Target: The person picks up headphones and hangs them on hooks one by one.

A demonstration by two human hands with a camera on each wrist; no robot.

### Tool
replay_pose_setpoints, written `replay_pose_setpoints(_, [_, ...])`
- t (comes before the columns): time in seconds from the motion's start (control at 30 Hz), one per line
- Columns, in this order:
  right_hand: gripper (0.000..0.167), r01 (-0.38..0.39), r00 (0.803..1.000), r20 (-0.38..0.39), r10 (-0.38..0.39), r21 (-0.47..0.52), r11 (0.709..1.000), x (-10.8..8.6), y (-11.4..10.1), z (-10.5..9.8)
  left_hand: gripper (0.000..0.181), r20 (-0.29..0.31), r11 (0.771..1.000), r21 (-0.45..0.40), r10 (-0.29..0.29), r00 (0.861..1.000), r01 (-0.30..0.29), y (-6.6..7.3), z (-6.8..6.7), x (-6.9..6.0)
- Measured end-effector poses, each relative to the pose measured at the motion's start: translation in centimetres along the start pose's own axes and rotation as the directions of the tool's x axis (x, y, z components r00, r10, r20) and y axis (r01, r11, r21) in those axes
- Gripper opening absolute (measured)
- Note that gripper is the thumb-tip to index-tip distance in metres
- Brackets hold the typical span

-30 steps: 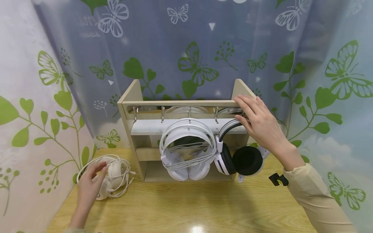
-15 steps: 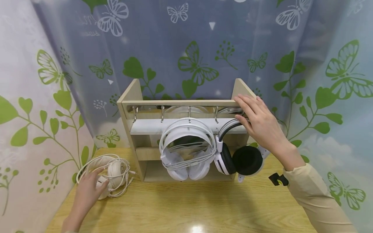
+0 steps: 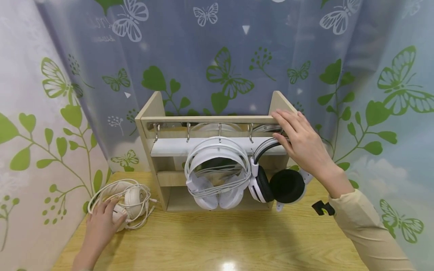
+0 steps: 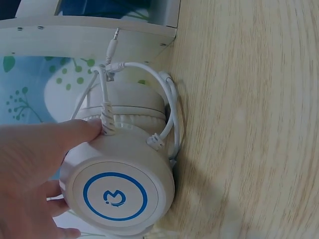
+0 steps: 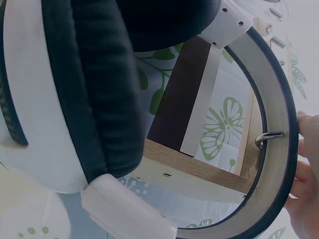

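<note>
My left hand (image 3: 100, 222) is at a pair of white headphones (image 3: 135, 199) lying on the table at the left, their cable looped loosely over them. In the left wrist view, the thumb lies on an ear cup (image 4: 117, 194) with a blue ring logo, and the fingers go round its edge. My right hand (image 3: 301, 141) rests over the right end of the wooden rack (image 3: 207, 119). Beneath it, white headphones with black ear pads (image 3: 288, 187) hang by the headband (image 5: 279, 99) from a metal hook (image 5: 269, 137); the thumb is beside the headband.
White headphones (image 3: 200, 188) with a wrapped grey-white cable hang in front of the rack's middle. Several metal hooks (image 3: 188, 132) line the rack's top rail. The wooden table (image 3: 217, 241) stretches in front; a patterned curtain (image 3: 190, 56) stands behind. A black clip (image 3: 323, 208) is at the right sleeve.
My left hand has come down onto the white headphones at the left, its thumb and fingers now about an ear cup. The right hand and the hanging headphones have stayed put.
</note>
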State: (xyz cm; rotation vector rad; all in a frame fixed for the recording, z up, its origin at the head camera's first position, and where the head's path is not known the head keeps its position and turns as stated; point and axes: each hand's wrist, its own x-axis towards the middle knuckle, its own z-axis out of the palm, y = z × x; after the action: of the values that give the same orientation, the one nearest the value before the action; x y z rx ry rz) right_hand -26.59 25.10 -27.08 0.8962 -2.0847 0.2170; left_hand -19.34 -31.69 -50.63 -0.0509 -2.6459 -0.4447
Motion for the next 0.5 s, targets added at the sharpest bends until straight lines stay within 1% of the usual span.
replay_pose_setpoints(0.2, [0.060,-0.001,1.000,0.002,0.001,-0.003,1.000,0.05,0.00,0.03,0.061,-0.003,1.000,0.007,-0.001,1.000,0.001,0.13,-0.05,-0.26])
replay_pose_setpoints(0.4, [0.060,-0.003,1.000,-0.001,0.003,-0.003,1.000,0.07,-0.04,0.00,0.060,-0.027,1.000,-0.006,0.004,1.000,-0.004,0.23,-0.10,-0.47])
replay_pose_setpoints(0.5, [0.060,-0.003,1.000,-0.002,0.003,-0.004,1.000,0.09,-0.05,-0.02,0.060,-0.030,1.000,-0.003,0.006,1.000,-0.006,0.13,-0.15,-0.57])
